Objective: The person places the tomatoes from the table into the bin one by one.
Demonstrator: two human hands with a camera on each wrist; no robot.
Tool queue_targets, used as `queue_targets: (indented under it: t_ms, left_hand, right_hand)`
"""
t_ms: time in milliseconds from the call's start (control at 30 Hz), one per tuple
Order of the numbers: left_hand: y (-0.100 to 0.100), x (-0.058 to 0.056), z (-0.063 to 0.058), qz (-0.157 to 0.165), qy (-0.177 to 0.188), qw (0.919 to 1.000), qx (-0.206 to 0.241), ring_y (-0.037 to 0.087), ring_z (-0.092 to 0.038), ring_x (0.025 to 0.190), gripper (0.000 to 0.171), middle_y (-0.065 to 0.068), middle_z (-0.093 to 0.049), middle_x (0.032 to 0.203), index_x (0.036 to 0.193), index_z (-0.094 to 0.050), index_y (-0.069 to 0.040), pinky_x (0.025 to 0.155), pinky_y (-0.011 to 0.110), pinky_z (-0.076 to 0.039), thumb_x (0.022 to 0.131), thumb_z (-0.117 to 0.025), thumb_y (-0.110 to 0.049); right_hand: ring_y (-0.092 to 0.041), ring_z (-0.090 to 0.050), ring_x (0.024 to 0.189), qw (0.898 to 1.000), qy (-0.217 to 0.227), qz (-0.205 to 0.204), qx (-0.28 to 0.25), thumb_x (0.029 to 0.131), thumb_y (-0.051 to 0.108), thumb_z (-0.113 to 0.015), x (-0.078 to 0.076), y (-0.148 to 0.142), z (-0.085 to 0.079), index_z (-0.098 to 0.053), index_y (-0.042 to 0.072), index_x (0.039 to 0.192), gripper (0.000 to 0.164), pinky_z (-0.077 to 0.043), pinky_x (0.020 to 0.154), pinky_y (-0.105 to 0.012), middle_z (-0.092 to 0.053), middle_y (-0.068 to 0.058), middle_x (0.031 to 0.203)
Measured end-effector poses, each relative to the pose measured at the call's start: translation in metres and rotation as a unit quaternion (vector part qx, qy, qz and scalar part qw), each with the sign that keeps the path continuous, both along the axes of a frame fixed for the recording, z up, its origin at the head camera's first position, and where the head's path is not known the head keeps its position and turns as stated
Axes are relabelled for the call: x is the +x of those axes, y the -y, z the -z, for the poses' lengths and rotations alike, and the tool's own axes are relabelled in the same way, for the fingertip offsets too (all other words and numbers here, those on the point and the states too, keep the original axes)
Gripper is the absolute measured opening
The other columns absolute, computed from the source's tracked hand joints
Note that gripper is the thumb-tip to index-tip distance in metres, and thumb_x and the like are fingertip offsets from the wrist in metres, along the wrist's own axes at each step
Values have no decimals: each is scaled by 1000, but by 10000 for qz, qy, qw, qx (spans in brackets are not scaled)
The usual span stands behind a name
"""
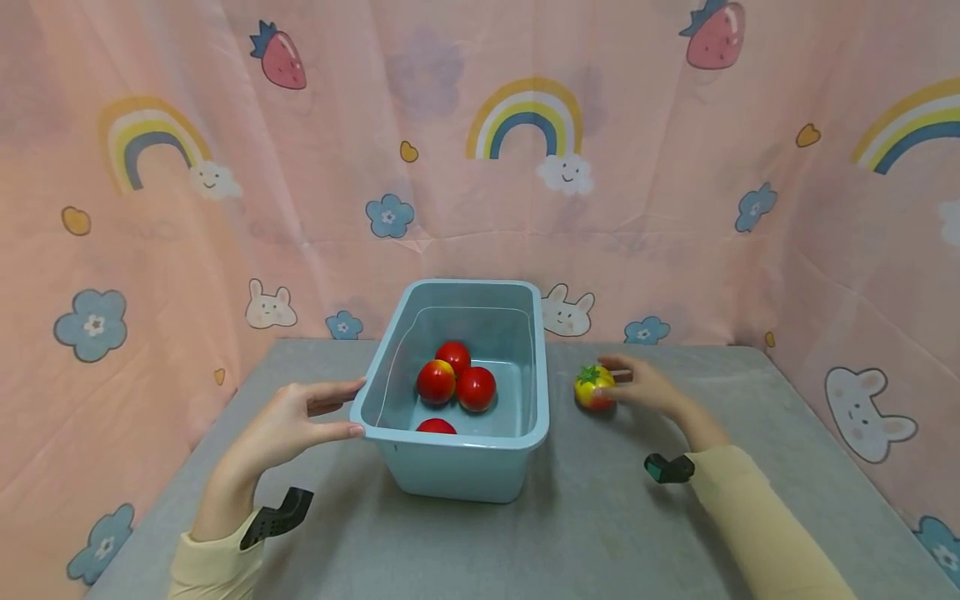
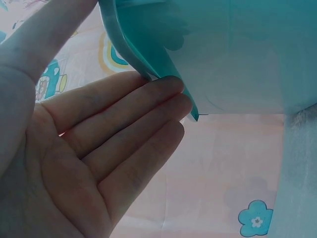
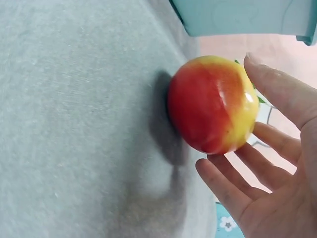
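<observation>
A red and yellow tomato [image 1: 594,388] with a green leafy top rests on the grey table, right of a light blue plastic tub [image 1: 465,442]. My right hand [image 1: 637,385] is around the tomato's right side. In the right wrist view, its thumb and loosely spread fingers [image 3: 225,186] flank the tomato [image 3: 210,104] without closing round it. At the tub's near left corner, my left hand [image 1: 288,429] touches the rim with fingertips and thumb. The left wrist view shows those fingers [image 2: 124,111] nearly straight against the tub [image 2: 237,59]. Several round red fruits [image 1: 476,389] lie inside the tub.
The grey table [image 1: 615,517] runs back to a pink curtain [image 1: 480,242] printed with rainbows, rabbits and flowers. The tub's raised walls stand between the two hands. Both wrists carry a black camera mount [image 1: 277,518].
</observation>
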State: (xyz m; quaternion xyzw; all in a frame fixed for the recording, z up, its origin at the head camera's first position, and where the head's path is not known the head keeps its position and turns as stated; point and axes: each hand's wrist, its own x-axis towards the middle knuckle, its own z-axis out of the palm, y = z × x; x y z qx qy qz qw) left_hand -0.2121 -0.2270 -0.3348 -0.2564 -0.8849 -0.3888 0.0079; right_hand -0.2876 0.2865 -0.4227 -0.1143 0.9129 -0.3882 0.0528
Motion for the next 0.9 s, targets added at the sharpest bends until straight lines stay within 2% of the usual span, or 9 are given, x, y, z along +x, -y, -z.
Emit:
queue_targets:
  t_ms: [333, 900]
  left_hand:
    - [0, 0, 0, 22, -7, 10000, 10, 26, -61, 115, 66, 4, -63, 127, 131, -59, -12, 96, 38, -52, 75, -79, -40]
    - [-1, 1, -1, -10, 40, 10000, -1, 26, -61, 115, 65, 4, -63, 126, 130, -59, -12, 96, 37, -52, 75, -78, -40]
  right_hand:
    - [-41, -51, 118, 9996, 7, 80, 266, 82, 44, -71, 0, 5, 8, -42, 4, 140, 77, -50, 97, -53, -43, -25, 140]
    - [-40, -57, 112, 9994, -235, -87, 238, 83, 39, -72, 3, -2, 12, -44, 2, 140, 74, -51, 95, -52, -46, -26, 137]
